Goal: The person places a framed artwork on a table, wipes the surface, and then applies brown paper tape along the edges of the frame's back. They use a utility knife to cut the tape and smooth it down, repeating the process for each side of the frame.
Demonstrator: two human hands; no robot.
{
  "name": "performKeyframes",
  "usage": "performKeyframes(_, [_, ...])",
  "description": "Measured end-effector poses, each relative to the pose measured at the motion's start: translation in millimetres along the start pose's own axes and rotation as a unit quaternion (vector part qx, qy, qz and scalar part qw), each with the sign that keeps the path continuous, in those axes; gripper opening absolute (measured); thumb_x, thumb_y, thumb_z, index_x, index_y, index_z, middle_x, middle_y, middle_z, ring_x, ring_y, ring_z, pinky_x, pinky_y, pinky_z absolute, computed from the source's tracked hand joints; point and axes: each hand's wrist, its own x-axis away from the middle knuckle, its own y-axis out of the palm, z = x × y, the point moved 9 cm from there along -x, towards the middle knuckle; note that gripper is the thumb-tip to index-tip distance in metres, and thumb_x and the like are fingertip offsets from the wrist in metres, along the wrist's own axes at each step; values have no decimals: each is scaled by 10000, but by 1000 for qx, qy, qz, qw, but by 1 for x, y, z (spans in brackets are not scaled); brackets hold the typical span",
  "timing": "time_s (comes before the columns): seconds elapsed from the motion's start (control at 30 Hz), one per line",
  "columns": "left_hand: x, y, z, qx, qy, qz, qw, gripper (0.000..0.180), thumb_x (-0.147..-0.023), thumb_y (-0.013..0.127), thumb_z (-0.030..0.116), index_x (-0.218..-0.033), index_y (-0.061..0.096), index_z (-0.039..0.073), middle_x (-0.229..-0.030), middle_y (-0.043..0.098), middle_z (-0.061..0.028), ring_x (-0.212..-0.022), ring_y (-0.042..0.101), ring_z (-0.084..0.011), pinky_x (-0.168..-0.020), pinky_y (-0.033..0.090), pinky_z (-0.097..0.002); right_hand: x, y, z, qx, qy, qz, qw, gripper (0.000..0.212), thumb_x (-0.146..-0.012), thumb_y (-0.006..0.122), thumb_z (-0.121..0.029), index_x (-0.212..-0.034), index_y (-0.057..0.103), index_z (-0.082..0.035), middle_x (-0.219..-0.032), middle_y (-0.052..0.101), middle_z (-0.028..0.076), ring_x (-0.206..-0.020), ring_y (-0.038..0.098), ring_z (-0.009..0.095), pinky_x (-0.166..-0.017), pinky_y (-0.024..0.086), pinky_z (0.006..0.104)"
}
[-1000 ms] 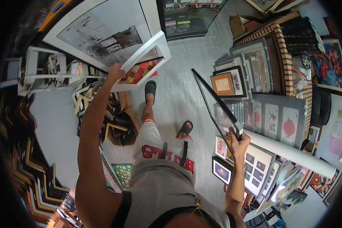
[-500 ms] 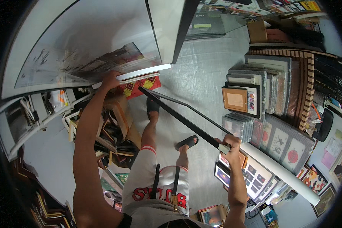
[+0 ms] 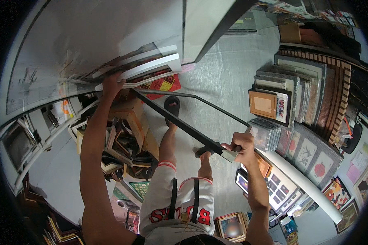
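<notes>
My right hand (image 3: 242, 146) grips one end of a long black picture frame (image 3: 178, 123), close to a pale corner piece (image 3: 229, 155). The frame slants across in front of my legs, its far end by the left hand. My left hand (image 3: 113, 85) is closed round the edge of a white frame (image 3: 153, 70), at the left end of a small stack of white frames. Its fingertips are partly hidden. Behind that stack rises a large framed picture (image 3: 110, 28) with a reflecting surface. A red patterned mat (image 3: 173, 83) shows on the floor beside the white frames.
A cardboard box (image 3: 137, 118) with several loose frames stands left of my legs. Wrapped frames (image 3: 274, 79) are stacked at the right, with a small brown frame (image 3: 262, 103) in front. A long white roll (image 3: 302, 185) lies at lower right. My sandalled foot (image 3: 172, 110) stands near the box.
The black frame and right hand have come slightly nearer and left. At my left hand, the white frames have spread apart, showing more than one edge. The view has shifted a little.
</notes>
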Motion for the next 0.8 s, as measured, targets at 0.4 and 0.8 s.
performKeyframes(0.4, [128,-40,-5,740,-89,-74,663,474,-993,468,414,-1296,529,54,-1282,566,-67,-1163,541,-193,-990,427,-390,-51,27,4,-56,-54,-19,997,379,-685,770,-163,-540,438,-53,-484,420,52,-399,439,184,-405,293,295])
performKeyframes(0.8, [136,-60,-91,619,-193,180,740,335,-967,588,210,-1247,549,29,-1184,565,-37,-1057,543,-112,-927,493,-323,-144,129,120,-141,113,57,982,166,-718,688,-42,-779,539,1,-661,514,51,-643,471,134,-595,388,289])
